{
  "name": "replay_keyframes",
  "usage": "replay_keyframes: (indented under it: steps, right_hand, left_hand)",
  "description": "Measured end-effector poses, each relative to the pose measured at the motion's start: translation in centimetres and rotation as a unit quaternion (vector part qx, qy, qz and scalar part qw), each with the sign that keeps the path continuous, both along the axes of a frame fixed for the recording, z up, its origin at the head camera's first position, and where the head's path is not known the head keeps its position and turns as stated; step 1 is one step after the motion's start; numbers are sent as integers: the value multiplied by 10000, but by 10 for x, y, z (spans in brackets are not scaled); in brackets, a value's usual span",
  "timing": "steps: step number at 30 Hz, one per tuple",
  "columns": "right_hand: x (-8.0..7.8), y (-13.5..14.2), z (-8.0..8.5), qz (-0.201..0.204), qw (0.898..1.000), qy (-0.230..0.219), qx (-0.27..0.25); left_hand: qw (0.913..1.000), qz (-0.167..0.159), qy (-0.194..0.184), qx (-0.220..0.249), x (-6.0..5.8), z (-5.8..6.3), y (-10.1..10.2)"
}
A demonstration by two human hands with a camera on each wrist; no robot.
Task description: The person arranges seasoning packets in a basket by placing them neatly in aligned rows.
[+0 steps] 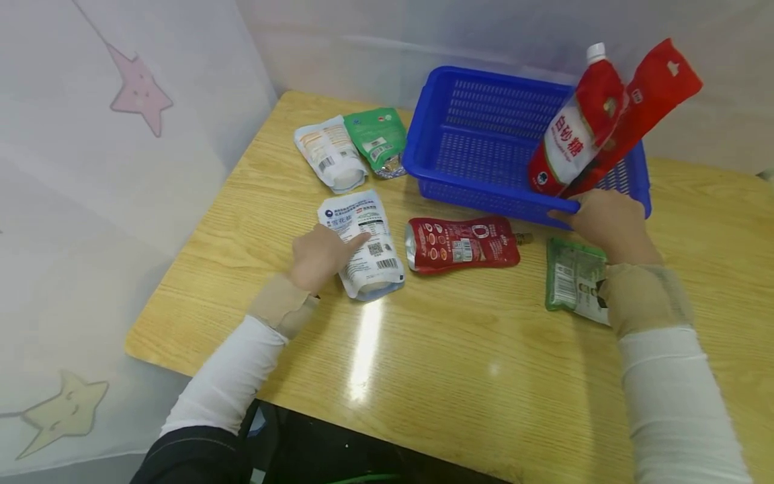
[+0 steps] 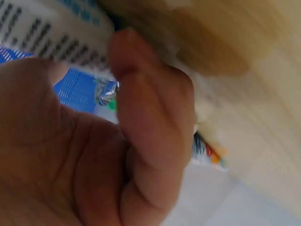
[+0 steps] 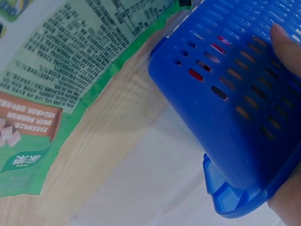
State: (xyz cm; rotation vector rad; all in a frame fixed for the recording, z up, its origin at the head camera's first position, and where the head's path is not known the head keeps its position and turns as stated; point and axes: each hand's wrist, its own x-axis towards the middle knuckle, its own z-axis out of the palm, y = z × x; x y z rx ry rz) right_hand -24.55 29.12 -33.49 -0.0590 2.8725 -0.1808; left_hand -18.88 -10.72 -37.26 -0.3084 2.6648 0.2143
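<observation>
Wood-grain table (image 1: 471, 356) before pale sheeting (image 1: 363, 40). Blue basket (image 1: 465, 188) at far edge, capped red pouch (image 1: 568, 138) and red packet (image 1: 662, 84) leaning upright in right end; right hand (image 1: 611, 218) gripping basket's near rim. Left hand (image 1: 320, 252), fingers curled, pinching side of white pouch (image 1: 371, 252), flat towards table's left edge. Spouted red pouch (image 1: 462, 243) just beside; green-and-white packet (image 1: 571, 279) partly under right wrist.

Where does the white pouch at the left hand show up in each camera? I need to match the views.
Head: white pouch just left of centre, held by the left hand.
Left wrist: upper left corner, cut off by the frame.
Right wrist: not in it.
Shared landmark: the blue basket, in all three.
</observation>
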Motion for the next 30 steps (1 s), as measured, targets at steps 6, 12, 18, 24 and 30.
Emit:
replay_keyframes:
  steps: [6,12,18,24,30]
  right_hand:
    - [2,-1,1,-30,10000,4,16]
    - [2,-2,2,-38,10000,-10,59]
    - [2,-2,3,-19,9999,-54,98]
    - [2,-2,3,-31,9999,-5,110]
    - [3,-3,3,-49,10000,10,63]
  left_hand:
    - [9974,362,109,606,-6,-4,6]
    - [9932,395,252,1069,-9,-6,9]
    - [9920,300,344,1179,-11,-8,11]
    - [9911,285,409,1231,-12,-9,12]
    - [9896,363,456,1312,-11,-10,14]
